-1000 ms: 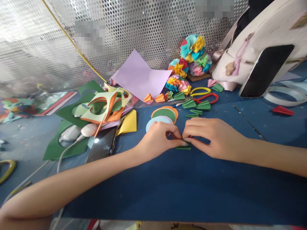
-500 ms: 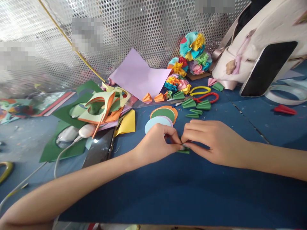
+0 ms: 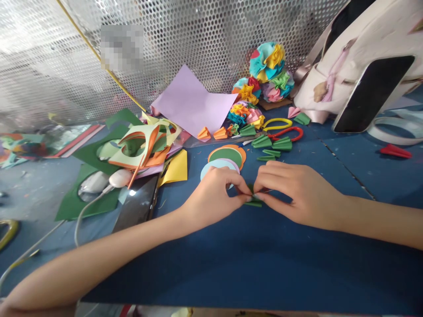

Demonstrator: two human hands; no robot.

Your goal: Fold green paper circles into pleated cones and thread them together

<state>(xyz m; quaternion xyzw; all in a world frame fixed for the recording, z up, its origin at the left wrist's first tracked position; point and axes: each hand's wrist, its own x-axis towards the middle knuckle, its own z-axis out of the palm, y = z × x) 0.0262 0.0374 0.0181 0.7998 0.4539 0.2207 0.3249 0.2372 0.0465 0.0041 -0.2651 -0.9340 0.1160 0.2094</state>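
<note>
Both my hands meet on a small folded green paper piece (image 3: 253,202) that lies on the blue table cover (image 3: 251,259). My left hand (image 3: 214,196) pinches it from the left with thumb and fingers closed. My right hand (image 3: 291,191) pinches it from the right, fingers curled over it. Most of the piece is hidden under my fingertips. Just behind my left hand lies a stack of paper circles (image 3: 226,159) in light blue, lilac, green and orange. Several finished green folded pieces (image 3: 271,144) lie a little farther back.
Paper scraps with cut-out holes (image 3: 139,147) pile up at the left, over a white mouse (image 3: 120,178) and a dark phone (image 3: 137,204). Colourful paper flower balls (image 3: 267,72), scissors with red and yellow handles (image 3: 284,128), a lilac sheet (image 3: 193,103) and a white bag (image 3: 360,57) stand behind. A perforated metal screen (image 3: 198,39) closes the back.
My fingertips have shifted slightly on the green piece, working its fold; both hands stay in the same place on the table.
</note>
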